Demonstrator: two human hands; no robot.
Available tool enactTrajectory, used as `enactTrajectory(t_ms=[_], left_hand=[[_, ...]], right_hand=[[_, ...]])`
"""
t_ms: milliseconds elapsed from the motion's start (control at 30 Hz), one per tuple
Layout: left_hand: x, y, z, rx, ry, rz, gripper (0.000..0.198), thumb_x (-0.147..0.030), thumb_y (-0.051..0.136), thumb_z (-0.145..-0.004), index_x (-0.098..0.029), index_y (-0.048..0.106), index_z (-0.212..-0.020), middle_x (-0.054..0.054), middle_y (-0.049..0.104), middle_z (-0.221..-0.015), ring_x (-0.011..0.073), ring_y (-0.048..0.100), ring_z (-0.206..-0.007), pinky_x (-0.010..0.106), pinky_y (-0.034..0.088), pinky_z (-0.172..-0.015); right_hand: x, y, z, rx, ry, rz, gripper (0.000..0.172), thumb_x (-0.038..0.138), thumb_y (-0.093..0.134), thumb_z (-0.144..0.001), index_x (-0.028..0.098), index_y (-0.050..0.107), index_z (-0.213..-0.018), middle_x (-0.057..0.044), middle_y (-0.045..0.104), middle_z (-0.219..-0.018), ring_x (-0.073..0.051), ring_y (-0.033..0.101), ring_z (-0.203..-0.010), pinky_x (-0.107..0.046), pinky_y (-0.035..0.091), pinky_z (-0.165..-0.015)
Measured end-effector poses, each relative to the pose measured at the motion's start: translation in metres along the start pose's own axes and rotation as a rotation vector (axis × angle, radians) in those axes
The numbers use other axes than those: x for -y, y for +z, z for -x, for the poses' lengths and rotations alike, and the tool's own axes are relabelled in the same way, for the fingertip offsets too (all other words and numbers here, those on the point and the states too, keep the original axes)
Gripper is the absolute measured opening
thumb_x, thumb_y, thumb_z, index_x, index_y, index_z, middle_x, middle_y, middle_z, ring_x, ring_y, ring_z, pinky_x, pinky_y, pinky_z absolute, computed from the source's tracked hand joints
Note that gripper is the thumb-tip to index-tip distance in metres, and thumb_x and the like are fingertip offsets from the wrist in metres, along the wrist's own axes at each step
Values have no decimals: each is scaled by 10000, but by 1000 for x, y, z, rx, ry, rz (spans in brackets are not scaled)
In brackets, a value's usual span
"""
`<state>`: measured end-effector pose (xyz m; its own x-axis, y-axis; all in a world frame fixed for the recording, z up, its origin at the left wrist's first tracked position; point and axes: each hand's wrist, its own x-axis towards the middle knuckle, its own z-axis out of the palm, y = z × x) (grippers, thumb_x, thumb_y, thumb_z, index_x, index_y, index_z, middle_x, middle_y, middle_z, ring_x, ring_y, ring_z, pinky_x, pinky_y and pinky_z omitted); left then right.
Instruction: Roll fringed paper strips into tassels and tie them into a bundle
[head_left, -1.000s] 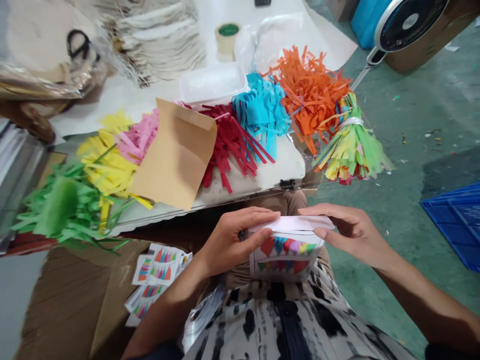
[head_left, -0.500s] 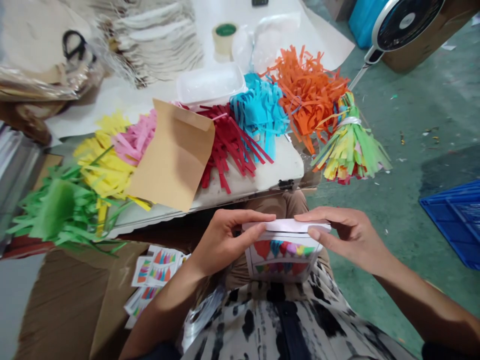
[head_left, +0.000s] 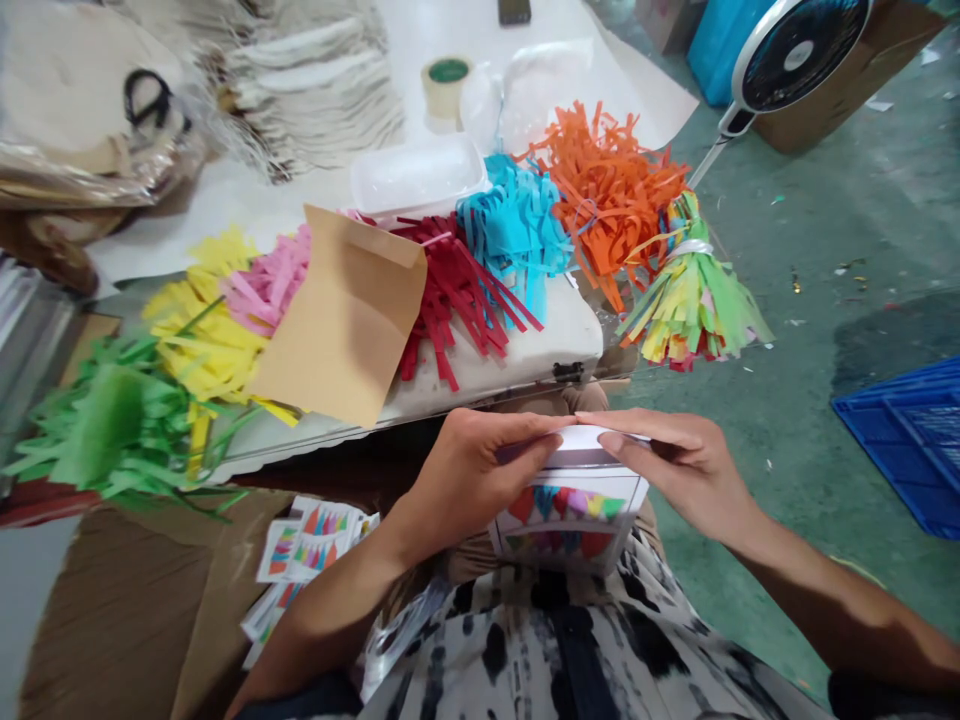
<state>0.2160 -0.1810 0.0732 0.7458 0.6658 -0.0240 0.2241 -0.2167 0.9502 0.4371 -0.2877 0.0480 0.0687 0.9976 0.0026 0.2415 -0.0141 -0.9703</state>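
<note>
Over my lap, a printed card point(head_left: 566, 510) with rows of colourful tassels is held by its white top edge. My left hand point(head_left: 487, 470) pinches that edge on the left, thumb below and fingers above. My right hand point(head_left: 679, 465) grips the same edge from the right, its thumb near the left one. The white strip at the top is bent over the card's face, and the card's lower part hangs against the patterned clothing. Just beyond my hands, a tan envelope point(head_left: 345, 320) lies on the table among fringed paper bundles.
Green point(head_left: 112, 430), yellow point(head_left: 206, 340), dark red point(head_left: 457, 300), blue point(head_left: 517, 225) and orange paper fringe point(head_left: 615, 190) line the table edge. A multicoloured tassel point(head_left: 694, 290) hangs at its corner. A fan point(head_left: 799, 55) and a blue crate point(head_left: 911, 440) stand right; printed cards point(head_left: 311, 550) lie in a carton point(head_left: 150, 600) left.
My hands have slid closer together along the card's top edge. The white strip now stands more upright and shows more of its surface. The whole view has shifted slightly.
</note>
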Motion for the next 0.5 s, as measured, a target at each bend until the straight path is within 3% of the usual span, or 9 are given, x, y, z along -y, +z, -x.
enactTrajectory(t_ms=[100, 233, 500], left_hand=[[9, -2, -8, -12, -47, 102, 260, -221, 715, -963, -208, 830, -1196, 57, 819, -1188, 234, 803, -1056, 289, 634, -925], [19, -1, -14, -44, -75, 207, 266, -214, 747, -935, -204, 831, -1187, 70, 806, -1214, 250, 787, -1126, 323, 627, -1005], [27, -4, -15, -1, -69, 260, 243, -179, 726, -932, -209, 847, -1140, 81, 831, -1111, 253, 810, -1041, 326, 661, -919]], right_hand=[[-7, 1, -7, -19, 82, -74, 273, 309, 699, -1006, 384, 799, -1249, 7, 811, -1226, -205, 771, -1095, -303, 620, -895], [-18, 1, -13, -63, 126, -126, 248, 309, 716, -984, 359, 821, -1203, -5, 824, -1185, -205, 776, -1046, -298, 607, -859], [-25, 4, -10, -54, 167, -218, 212, 277, 697, -961, 328, 865, -1080, -18, 846, -1065, -206, 781, -929, -282, 581, -771]])
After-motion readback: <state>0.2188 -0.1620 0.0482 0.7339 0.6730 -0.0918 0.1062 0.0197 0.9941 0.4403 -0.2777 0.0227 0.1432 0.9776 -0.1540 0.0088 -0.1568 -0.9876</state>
